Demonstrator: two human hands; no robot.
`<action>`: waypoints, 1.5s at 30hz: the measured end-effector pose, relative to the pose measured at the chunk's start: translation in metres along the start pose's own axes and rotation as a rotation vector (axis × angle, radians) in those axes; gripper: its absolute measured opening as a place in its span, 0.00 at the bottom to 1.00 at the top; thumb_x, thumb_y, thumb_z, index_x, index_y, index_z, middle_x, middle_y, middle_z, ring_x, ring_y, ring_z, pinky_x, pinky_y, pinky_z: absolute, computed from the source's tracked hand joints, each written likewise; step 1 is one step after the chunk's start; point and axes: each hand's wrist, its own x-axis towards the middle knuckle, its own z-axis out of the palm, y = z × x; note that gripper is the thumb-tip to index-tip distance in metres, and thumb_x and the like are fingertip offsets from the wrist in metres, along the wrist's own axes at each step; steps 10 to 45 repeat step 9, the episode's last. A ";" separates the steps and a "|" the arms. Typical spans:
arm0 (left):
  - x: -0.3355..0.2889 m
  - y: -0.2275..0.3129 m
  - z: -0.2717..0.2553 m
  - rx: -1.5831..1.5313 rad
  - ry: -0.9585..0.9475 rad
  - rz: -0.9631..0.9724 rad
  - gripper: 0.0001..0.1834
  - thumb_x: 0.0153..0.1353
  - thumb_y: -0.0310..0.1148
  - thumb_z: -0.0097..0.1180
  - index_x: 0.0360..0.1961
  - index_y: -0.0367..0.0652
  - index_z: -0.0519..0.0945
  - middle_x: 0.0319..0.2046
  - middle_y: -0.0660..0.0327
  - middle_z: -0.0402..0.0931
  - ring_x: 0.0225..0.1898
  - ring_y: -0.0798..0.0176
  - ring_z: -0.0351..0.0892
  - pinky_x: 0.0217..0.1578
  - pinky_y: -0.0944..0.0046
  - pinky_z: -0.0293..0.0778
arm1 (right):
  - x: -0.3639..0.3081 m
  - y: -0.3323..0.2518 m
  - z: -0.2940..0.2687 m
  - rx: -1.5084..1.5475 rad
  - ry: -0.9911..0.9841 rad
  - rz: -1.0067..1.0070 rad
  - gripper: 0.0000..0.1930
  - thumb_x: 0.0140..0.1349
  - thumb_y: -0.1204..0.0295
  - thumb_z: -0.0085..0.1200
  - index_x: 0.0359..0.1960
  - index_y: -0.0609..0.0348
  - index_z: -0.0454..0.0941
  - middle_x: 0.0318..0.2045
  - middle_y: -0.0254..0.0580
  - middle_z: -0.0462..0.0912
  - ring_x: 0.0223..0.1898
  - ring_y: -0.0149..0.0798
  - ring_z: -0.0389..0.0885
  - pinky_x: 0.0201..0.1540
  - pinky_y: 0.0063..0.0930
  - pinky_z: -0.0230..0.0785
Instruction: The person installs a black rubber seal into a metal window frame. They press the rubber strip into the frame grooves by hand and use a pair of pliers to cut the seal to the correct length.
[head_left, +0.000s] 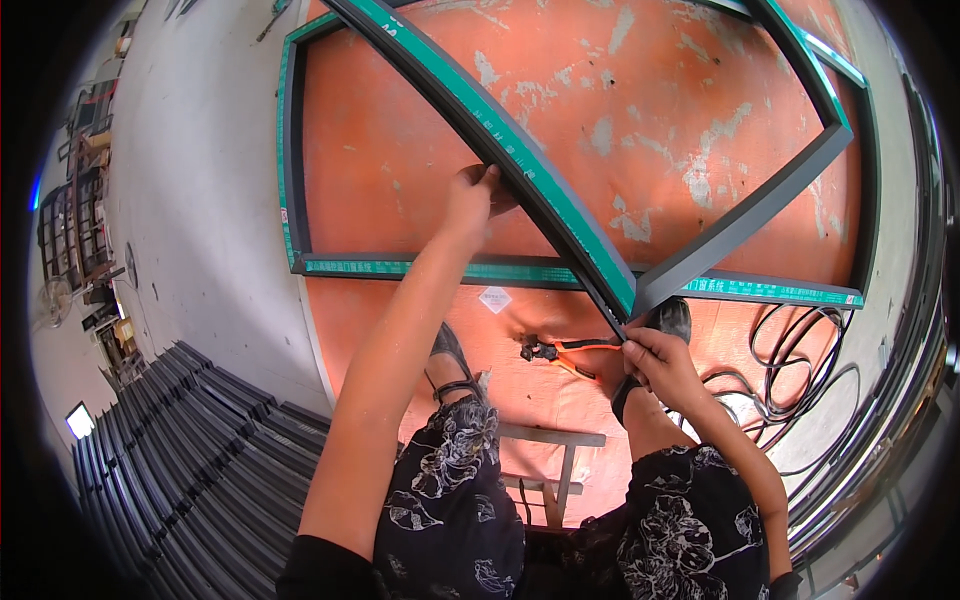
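Note:
A dark grey window frame [540,178] with green protective film lies slanted, its near corner pointing toward me. It rests across a second green-filmed frame [420,267] on the orange sheet. My left hand [474,205] is closed at the slanted frame's inner edge, thumb on top and the other fingers partly hidden below. At the near corner my right hand [662,362] pinches the end of a thin black rubber strip [603,303] that runs along that edge. Orange-handled pliers [575,350] lie on the sheet, just left of my right hand.
Coils of black rubber strip [775,385] lie at the right, near my foot. Long dark profiles [200,440] are stacked at lower left, with more [890,430] along the right. A wooden stool [570,440] stands between my legs. The orange sheet [400,170] is scuffed.

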 end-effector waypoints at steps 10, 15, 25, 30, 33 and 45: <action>-0.003 -0.012 0.001 0.039 -0.054 -0.025 0.18 0.67 0.35 0.44 0.49 0.29 0.68 0.41 0.53 0.77 0.41 0.58 0.79 0.43 0.65 0.77 | 0.003 0.011 0.000 -0.032 -0.006 0.007 0.14 0.65 0.72 0.45 0.49 0.67 0.72 0.21 0.31 0.72 0.19 0.21 0.65 0.20 0.15 0.58; -0.003 -0.012 0.001 0.039 -0.054 -0.025 0.18 0.67 0.35 0.44 0.49 0.29 0.68 0.41 0.53 0.77 0.41 0.58 0.79 0.43 0.65 0.77 | 0.003 0.011 0.000 -0.032 -0.006 0.007 0.14 0.65 0.72 0.45 0.49 0.67 0.72 0.21 0.31 0.72 0.19 0.21 0.65 0.20 0.15 0.58; -0.003 -0.012 0.001 0.039 -0.054 -0.025 0.18 0.67 0.35 0.44 0.49 0.29 0.68 0.41 0.53 0.77 0.41 0.58 0.79 0.43 0.65 0.77 | 0.003 0.011 0.000 -0.032 -0.006 0.007 0.14 0.65 0.72 0.45 0.49 0.67 0.72 0.21 0.31 0.72 0.19 0.21 0.65 0.20 0.15 0.58; -0.003 -0.012 0.001 0.039 -0.054 -0.025 0.18 0.67 0.35 0.44 0.49 0.29 0.68 0.41 0.53 0.77 0.41 0.58 0.79 0.43 0.65 0.77 | 0.003 0.011 0.000 -0.032 -0.006 0.007 0.14 0.65 0.72 0.45 0.49 0.67 0.72 0.21 0.31 0.72 0.19 0.21 0.65 0.20 0.15 0.58; -0.003 -0.012 0.001 0.039 -0.054 -0.025 0.18 0.67 0.35 0.44 0.49 0.29 0.68 0.41 0.53 0.77 0.41 0.58 0.79 0.43 0.65 0.77 | 0.003 0.011 0.000 -0.032 -0.006 0.007 0.14 0.65 0.72 0.45 0.49 0.67 0.72 0.21 0.31 0.72 0.19 0.21 0.65 0.20 0.15 0.58; -0.003 -0.012 0.001 0.039 -0.054 -0.025 0.18 0.67 0.35 0.44 0.49 0.29 0.68 0.41 0.53 0.77 0.41 0.58 0.79 0.43 0.65 0.77 | 0.003 0.011 0.000 -0.032 -0.006 0.007 0.14 0.65 0.72 0.45 0.49 0.67 0.72 0.21 0.31 0.72 0.19 0.21 0.65 0.20 0.15 0.58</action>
